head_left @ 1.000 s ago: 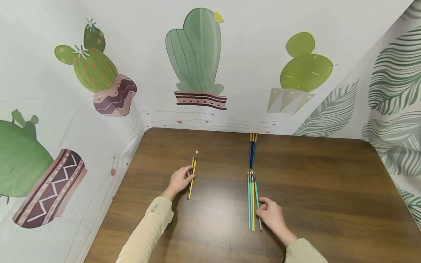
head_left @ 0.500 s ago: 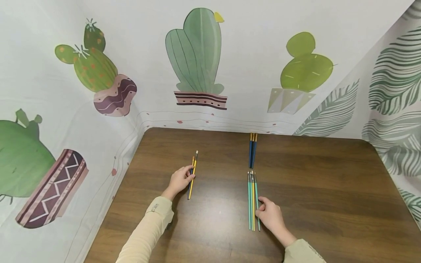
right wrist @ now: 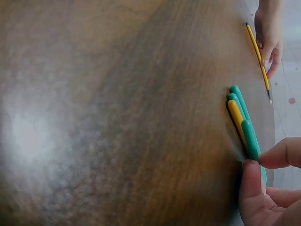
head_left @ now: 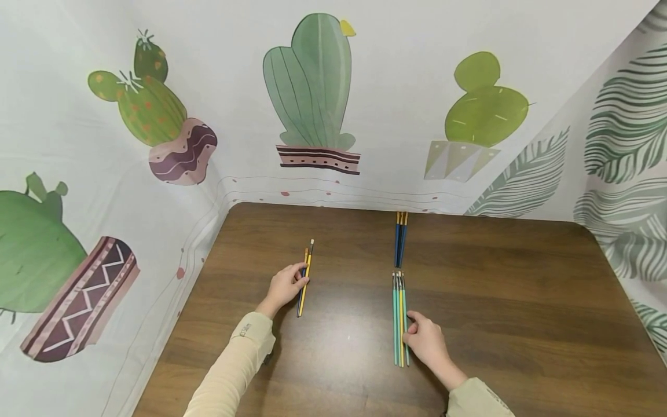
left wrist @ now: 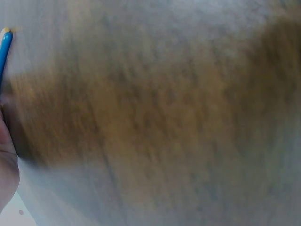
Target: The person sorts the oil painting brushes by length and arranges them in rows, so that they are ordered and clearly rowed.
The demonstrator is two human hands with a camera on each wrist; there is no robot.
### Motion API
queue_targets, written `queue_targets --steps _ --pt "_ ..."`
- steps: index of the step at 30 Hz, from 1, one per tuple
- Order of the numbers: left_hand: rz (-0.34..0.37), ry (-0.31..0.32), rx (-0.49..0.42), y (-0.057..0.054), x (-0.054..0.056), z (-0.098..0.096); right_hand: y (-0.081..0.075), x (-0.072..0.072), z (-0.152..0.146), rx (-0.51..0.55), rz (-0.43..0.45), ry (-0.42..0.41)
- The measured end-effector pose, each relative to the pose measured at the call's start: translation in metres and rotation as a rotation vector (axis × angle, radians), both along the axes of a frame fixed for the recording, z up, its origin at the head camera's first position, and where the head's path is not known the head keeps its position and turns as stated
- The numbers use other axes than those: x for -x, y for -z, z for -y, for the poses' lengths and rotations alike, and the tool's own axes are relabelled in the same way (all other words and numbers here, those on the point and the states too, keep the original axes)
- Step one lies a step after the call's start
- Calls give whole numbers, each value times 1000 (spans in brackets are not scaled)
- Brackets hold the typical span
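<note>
At the left of the table, my left hand (head_left: 285, 285) holds a yellow paintbrush (head_left: 303, 298) and a dark blue paintbrush (head_left: 299, 306) lying side by side, its thumb and forefinger at them. Only the blue handle end (left wrist: 5, 44) shows at the left wrist view's edge. To the right, my right hand (head_left: 427, 344) pinches the rightmost green paintbrush (right wrist: 250, 136) between thumb and forefinger. That brush lies alongside a yellow brush (right wrist: 236, 112) and two more green brushes (head_left: 395, 318), all with bristles pointing away from me.
Beyond this row, several dark blue paintbrushes (head_left: 400, 243) lie bunched at the table's back edge. A cloth (head_left: 396, 87) printed with cacti and leaves hangs behind the brown wooden table (head_left: 500, 278) and along its sides.
My right hand has shifted slightly left, bringing the near end of the rightmost green paintbrush in against the row. My left hand and its brushes have stayed in place.
</note>
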State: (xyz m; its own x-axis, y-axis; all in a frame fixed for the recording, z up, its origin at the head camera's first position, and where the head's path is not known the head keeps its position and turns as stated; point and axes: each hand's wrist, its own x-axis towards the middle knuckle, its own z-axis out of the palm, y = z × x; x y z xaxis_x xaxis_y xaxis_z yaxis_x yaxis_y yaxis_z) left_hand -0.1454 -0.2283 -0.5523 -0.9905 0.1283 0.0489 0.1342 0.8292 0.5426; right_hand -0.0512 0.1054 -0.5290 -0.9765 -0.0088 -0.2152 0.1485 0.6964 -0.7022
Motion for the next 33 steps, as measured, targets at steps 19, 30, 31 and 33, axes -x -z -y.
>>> queue_targets --steps 19,30,31,33 --pt "1 2 16 -1 0 0 -5 14 4 18 -69 -29" --pt "0 1 8 -2 0 0 -22 43 5 21 -132 88" --pt "2 0 7 -2 0 0 -20 43 1 9 -135 113" --pt "7 -2 10 -2 0 0 -15 43 -9 -24 -129 151"
